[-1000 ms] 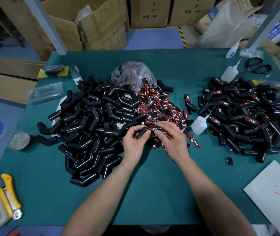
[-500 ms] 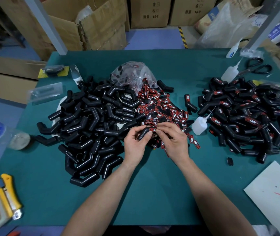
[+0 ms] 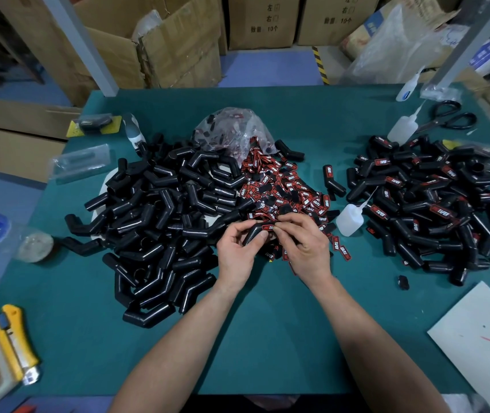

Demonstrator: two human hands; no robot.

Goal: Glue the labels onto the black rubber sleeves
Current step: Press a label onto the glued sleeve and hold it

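Well, nearest me on the green table [image 3: 252, 338] a yellow knife [image 3: 14, 344] lies at the left edge and a sheet of paper [image 3: 482, 332] at the right, both wide of the forearms. Just beyond, the two hands meet over the middle. The left hand [image 3: 238, 251] curls round a bent black sleeve [image 3: 254, 232], thumb on top, holding it steady with one leg turned upward. The right hand [image 3: 303, 245] pinches a red-and-black label [image 3: 268, 227] in its fingertips and holds it against that upper leg. I'd say this is the seating step, with the pressure there to let the glue take.

The rest looks arranged for reach. The pile of bare sleeves [image 3: 160, 210] lies to the left of the hands and the heap of loose labels [image 3: 282, 186] straight behind them. A small glue bottle [image 3: 348, 222] stands just right of the labels, near the right hand. The labelled sleeves [image 3: 434, 204] are heaped well to the right, so the work seems to run left to right.

Further back a clear bag [image 3: 232, 129] spills labels into the heap. Scissors [image 3: 449, 117] and a spare bottle [image 3: 401, 128] sit toward the far right corner, and cardboard boxes [image 3: 178, 46] stand behind the table.
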